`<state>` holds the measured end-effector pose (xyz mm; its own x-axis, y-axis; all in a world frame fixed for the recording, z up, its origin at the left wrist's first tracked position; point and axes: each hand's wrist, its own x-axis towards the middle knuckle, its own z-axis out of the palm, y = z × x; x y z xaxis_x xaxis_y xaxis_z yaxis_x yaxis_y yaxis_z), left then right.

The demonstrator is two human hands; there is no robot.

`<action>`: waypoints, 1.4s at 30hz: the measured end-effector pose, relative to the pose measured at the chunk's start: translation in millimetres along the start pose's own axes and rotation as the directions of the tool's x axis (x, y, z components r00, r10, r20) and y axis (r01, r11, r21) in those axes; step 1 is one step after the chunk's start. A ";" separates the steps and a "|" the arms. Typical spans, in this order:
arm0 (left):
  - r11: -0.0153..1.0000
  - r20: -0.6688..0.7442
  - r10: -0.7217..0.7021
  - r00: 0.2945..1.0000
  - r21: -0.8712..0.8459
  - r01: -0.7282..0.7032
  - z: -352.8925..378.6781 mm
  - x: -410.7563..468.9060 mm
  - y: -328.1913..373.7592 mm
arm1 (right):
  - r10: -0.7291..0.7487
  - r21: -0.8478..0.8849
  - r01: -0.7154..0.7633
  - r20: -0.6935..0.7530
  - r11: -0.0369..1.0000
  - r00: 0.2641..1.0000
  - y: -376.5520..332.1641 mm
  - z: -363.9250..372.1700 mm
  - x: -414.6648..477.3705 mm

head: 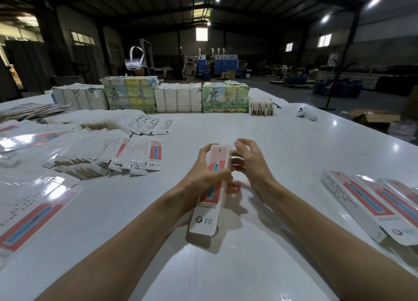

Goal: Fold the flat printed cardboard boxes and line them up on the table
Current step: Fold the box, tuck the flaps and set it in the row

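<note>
Glossy white counter (294, 147), pale glare patches. The box (204, 212) is white with a coral-red panel and a blue brush picture down it (dark round logo near the lower end). The flat boxes (144, 152) are white with rows of tiny red marks and the same coral-and-blue strip. The folded boxes (371, 201) are white, coral and blue. The barcoded flats (156, 124) are white with black bars. The illustrated bundles (132, 95) are green and yellow; the plain bundles (178, 98) are white.

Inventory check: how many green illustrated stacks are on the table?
2 green illustrated stacks: one in front of the headset wearer, one further right, beyond a white stack. More may be hidden behind the row.
</note>
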<state>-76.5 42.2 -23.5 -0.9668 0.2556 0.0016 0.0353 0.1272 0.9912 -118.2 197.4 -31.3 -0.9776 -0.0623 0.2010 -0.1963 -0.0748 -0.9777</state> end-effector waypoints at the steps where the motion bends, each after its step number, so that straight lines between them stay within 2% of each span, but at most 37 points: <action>1: 1.000 0.012 0.006 1.000 -0.022 -0.006 0.5 0.4 -0.1 | 0.024 0.021 -0.023 -0.023 1.000 0.999 -0.8 -2.7 2.6; 7: 0.999 0.088 0.029 0.996 0.015 -0.031 3.8 0.2 0.3 | 0.040 0.051 -0.042 0.032 0.998 0.999 -1.9 -18.2 6.9; 9: 0.999 0.099 0.028 0.995 0.015 -0.030 3.5 -1.5 0.8 | -0.013 0.017 0.012 0.049 1.000 0.999 -4.5 -19.3 5.6; 12: 0.999 0.102 0.036 0.994 0.007 -0.037 2.6 -3.1 -0.6 | -0.125 -0.124 0.130 0.042 0.984 0.991 -6.6 -19.5 5.1; 14: 0.999 0.111 0.041 0.993 0.001 -0.042 0.7 -2.7 -1.1 | -0.153 -0.154 0.155 0.023 0.976 0.988 -9.3 -19.7 5.6; 16: 0.999 0.122 0.044 0.992 0.018 -0.047 -0.9 -2.9 -0.3 | -0.131 -0.110 0.135 0.048 0.985 0.990 -12.9 -21.0 5.5; 19: 0.999 0.104 0.039 0.994 0.033 -0.042 -3.0 -0.3 -1.8 | -0.023 0.049 0.016 0.133 0.999 0.991 -17.1 -21.0 3.3; 25: 0.999 0.117 0.032 0.993 0.007 -0.033 -3.2 2.4 -5.7 | 0.088 0.178 -0.105 0.104 0.978 0.991 -17.5 -20.6 3.6; 36: 0.991 0.149 0.082 0.985 0.091 -0.097 -5.8 -0.2 -5.7 | 0.141 0.156 -0.145 0.037 0.977 0.989 -16.9 -23.3 4.6; 42: 0.990 0.129 0.074 0.989 0.106 -0.088 -4.4 1.2 -6.8 | 0.156 0.156 -0.163 0.051 0.974 0.986 -16.9 -22.2 2.3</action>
<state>-79.0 37.4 -29.7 -0.9207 0.3859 0.0577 0.1468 0.2055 0.9676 -118.9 220.6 -15.7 -0.9911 -0.1243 0.0485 -0.0204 -0.2183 -0.9757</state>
